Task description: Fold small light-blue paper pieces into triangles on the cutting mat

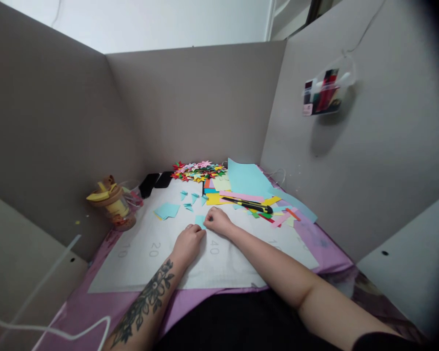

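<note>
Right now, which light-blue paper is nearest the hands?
The small piece between the left hand and right hand; the folded pieces, stack and large sheet all lie farther off.

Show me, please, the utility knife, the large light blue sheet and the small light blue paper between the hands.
Utility knife (pixel 254 206): head view, on its handle.
Large light blue sheet (pixel 247 179): head view, on its middle.
Small light blue paper (pixel 199 221): head view, on its uncovered part.
</note>
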`<state>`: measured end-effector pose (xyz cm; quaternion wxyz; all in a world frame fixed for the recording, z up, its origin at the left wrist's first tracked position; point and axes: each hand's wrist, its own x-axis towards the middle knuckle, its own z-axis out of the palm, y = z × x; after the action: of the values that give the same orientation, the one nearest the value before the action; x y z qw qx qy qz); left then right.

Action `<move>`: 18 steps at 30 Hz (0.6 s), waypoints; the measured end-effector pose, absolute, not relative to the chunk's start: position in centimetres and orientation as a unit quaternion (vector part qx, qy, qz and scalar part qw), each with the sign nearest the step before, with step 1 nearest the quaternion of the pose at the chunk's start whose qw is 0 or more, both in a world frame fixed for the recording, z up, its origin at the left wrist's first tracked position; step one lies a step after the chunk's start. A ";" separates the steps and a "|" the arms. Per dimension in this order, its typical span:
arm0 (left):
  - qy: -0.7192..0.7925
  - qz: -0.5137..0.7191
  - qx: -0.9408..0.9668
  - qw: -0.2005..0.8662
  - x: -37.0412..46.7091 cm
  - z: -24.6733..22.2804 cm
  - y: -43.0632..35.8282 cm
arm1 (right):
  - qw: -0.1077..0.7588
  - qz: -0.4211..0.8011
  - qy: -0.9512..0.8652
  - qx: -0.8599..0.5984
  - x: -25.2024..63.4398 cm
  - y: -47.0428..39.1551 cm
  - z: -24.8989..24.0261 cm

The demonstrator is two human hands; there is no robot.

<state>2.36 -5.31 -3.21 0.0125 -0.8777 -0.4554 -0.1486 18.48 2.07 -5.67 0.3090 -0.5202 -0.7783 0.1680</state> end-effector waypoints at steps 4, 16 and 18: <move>-0.439 -0.153 -0.886 0.009 2.4 -3.1 -5.1 | 0.301 0.159 -0.777 -0.530 18.6 2.0 -5.5; -0.464 -0.118 -0.878 -0.011 2.7 -2.5 -6.2 | 0.286 0.113 -0.751 -0.585 19.5 1.6 -5.2; -0.478 -0.104 -0.872 -0.016 2.7 -2.4 -6.3 | 0.297 0.103 -0.761 -0.568 19.6 1.1 -5.1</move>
<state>2.75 -6.35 -2.38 -0.0156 -0.8723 -0.4777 -0.1036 19.57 1.15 -5.07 0.2966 -0.5678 -0.7609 0.1033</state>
